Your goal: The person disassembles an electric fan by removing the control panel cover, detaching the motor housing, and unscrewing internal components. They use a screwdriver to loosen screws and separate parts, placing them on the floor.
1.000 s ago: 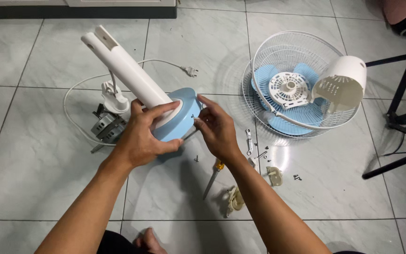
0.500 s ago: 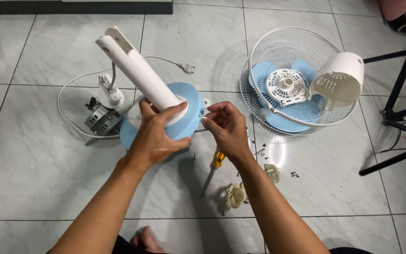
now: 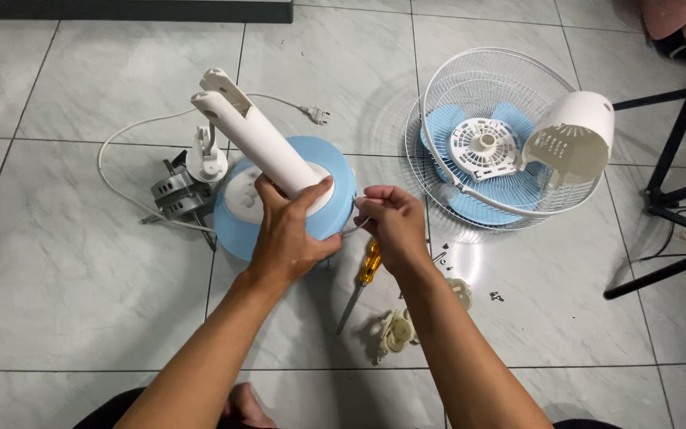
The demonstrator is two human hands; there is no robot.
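Head view, nearest edge: a foot (image 3: 241, 403) peeks in at the bottom, mostly cut off by the frame.
Loose parts: cream plastic pieces (image 3: 395, 332) lie on the floor between the forearms' far side and the screwdriver (image 3: 361, 282); tiny screws (image 3: 499, 296) sit to the right, too small to count.
Left hand (image 3: 289, 236): fingers clamped around the foot of the white column (image 3: 260, 139), palm hiding the joint with the blue base (image 3: 335, 179).
Right hand (image 3: 395, 226): fingers curled together at the base's right rim, pinching something thin; what it is, I cannot tell.
Fan stand: tilted on the floor tiles (image 3: 57, 262), column leaning up and left.
Behind it: grey motor (image 3: 175, 193) half hidden by the base, white cord (image 3: 125, 131) looping out to a plug (image 3: 318, 115).
Right side: wire guard (image 3: 486, 83) with blue blades (image 3: 510, 187) and a white motor cover (image 3: 577, 135) resting on it.
Edges: black stand legs (image 3: 668, 199) are cut off at the right.
Open room: bare tiles spread left of the hands.
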